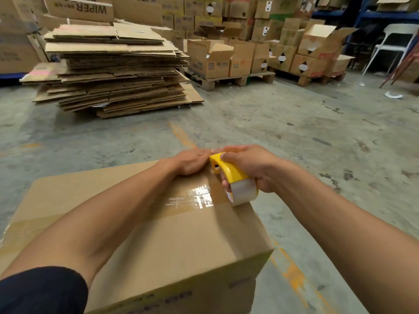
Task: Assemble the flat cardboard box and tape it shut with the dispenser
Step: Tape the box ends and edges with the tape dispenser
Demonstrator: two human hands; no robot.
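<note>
An assembled brown cardboard box (pixel 181 241) stands in front of me with its top flaps closed. A shiny strip of clear tape (pixel 195 199) runs across the top along the seam. My right hand (pixel 251 166) grips a yellow tape dispenser (pixel 229 173) holding a roll of clear tape (pixel 242 192), at the box's far right edge. My left hand (pixel 192 160) lies flat, palm down, on the far edge of the box top, touching the dispenser's nose. Both forearms reach over the box.
A tall stack of flattened cardboard (pixel 113 69) sits on the concrete floor at the far left. Pallets with open and closed boxes (pixel 226 57) line the back. A white chair (pixel 394 44) stands far right. Orange floor markings (pixel 292 273) run beside the box.
</note>
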